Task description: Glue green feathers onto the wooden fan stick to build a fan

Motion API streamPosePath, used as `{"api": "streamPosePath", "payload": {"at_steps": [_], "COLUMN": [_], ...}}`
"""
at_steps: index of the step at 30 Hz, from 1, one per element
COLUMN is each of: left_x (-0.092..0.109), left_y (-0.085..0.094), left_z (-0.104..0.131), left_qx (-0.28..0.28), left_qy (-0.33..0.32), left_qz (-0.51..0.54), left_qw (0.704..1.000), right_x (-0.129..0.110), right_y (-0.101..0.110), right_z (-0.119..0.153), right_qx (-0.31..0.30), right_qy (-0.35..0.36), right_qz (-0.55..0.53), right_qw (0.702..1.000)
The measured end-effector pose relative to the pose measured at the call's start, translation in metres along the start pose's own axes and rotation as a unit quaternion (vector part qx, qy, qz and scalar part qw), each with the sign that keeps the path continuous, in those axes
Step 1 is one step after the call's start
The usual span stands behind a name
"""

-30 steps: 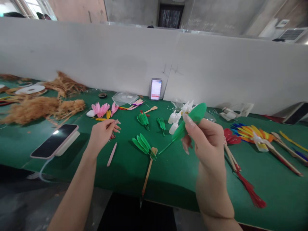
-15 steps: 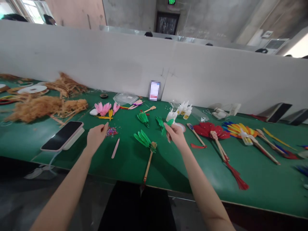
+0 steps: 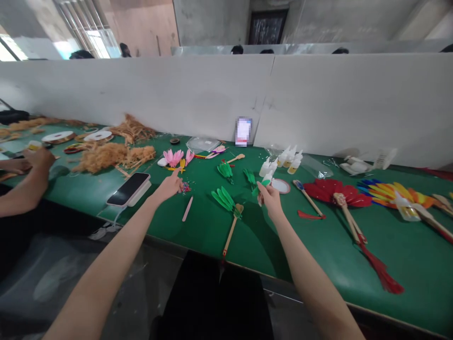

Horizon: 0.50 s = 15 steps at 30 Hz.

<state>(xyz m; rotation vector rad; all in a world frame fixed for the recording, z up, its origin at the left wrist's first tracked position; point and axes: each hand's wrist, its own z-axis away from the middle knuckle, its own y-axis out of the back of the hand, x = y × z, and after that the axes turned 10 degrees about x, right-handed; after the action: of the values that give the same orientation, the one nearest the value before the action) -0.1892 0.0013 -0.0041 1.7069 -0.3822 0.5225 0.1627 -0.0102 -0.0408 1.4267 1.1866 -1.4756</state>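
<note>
My left hand (image 3: 169, 186) is over the table beside a small pile of colourful bits (image 3: 185, 187), its index finger stretched toward yellow petals (image 3: 182, 164) and pink feathers (image 3: 173, 157). Between finger and thumb, my right hand (image 3: 269, 198) holds a green feather (image 3: 264, 183), near the white glue bottles (image 3: 268, 167). Between the hands lies a wooden-handled fan piece (image 3: 230, 232) with green feathers (image 3: 223, 198) fanned at its upper left. Two more green feather bunches (image 3: 225, 171) (image 3: 249, 176) lie behind it. A pink stick (image 3: 188, 208) rests below the pile.
A phone (image 3: 129, 189) on a white block is left of my left arm. Tan fibres (image 3: 102, 157) lie behind it. A red feather fan (image 3: 332, 193) and a yellow-blue one (image 3: 389, 191) lie right. Another person's hands (image 3: 37, 160) are at far left.
The view has swung left, bringing another person's arms into sight. My left index finger now stretches out, where the fingers were pinched before. My right hand still holds the green feather.
</note>
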Motion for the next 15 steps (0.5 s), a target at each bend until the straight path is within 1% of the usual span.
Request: {"api": "streamPosePath", "payload": {"at_steps": [2,9,15], "left_x": [0.002,0.005,0.008], "left_y": [0.003,0.01,0.017], "left_z": [-0.001,-0.004,-0.007], "left_qx": [-0.001,0.046,0.08], "left_qy": [-0.003,-0.001,0.001], "left_qz": [-0.015,-0.085,-0.119], "left_qw": [1.0,0.995,0.99], "right_x": [-0.001,-0.002,-0.002], "right_y": [-0.001,-0.004,-0.005], "right_z": [0.001,0.005,0.008], "right_qx": [-0.008,-0.031,-0.039], "right_qy": [0.001,0.008,0.02], "right_qz": [-0.001,0.007,0.028], "right_qw": [1.0,0.999,0.999]}}
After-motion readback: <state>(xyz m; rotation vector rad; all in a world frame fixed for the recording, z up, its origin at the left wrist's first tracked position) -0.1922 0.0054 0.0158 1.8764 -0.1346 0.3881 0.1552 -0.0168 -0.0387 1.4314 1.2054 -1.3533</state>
